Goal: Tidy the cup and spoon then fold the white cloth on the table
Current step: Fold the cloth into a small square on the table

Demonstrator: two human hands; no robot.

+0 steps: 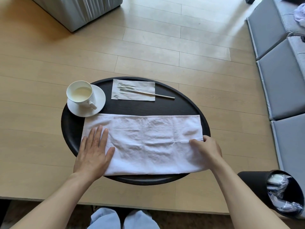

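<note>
A white cloth (148,139), folded into a long strip, lies across the near half of the round black table (189,106). My left hand (94,151) rests flat and open on the cloth's left end. My right hand (206,149) pinches the cloth's right edge between thumb and fingers. A white cup (80,95) holding pale liquid stands on a white saucer (99,103) at the table's far left. At the far side, a slim metal spoon (156,94) lies on a white napkin (133,91), its handle sticking out to the right.
A black bin (257,192) with crumpled wrappers stands on the floor at the near right. Grey seat cushions (283,80) line the right side. A grey upholstered block (77,10) sits at the far left. My slippered feet (123,219) are below the table.
</note>
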